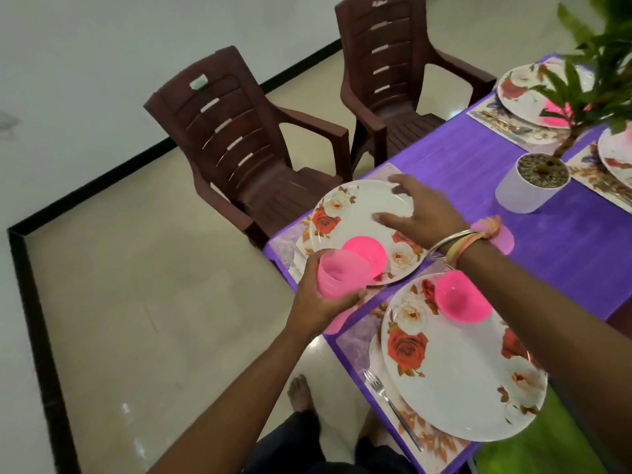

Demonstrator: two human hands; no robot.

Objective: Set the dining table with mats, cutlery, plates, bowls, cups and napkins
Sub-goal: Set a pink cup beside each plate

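My left hand (316, 295) grips a stack of pink cups (337, 273) at the table's near-left edge. My right hand (422, 208) hovers with relaxed, spread fingers over a floral plate (349, 217) that carries a pink bowl (367, 253). Closer to me lies a second floral plate (461, 367) with another pink bowl (461, 297) on a patterned mat (355, 340). A fork (390, 403) lies left of that plate. A pink cup (506, 239) peeks out behind my right wrist.
Purple cloth covers the table (547, 254). A white potted plant (531, 184) stands mid-table. More set places with plates (523, 90) are at the far right. Two brown plastic chairs (246, 148) stand along the table's left side on the tiled floor.
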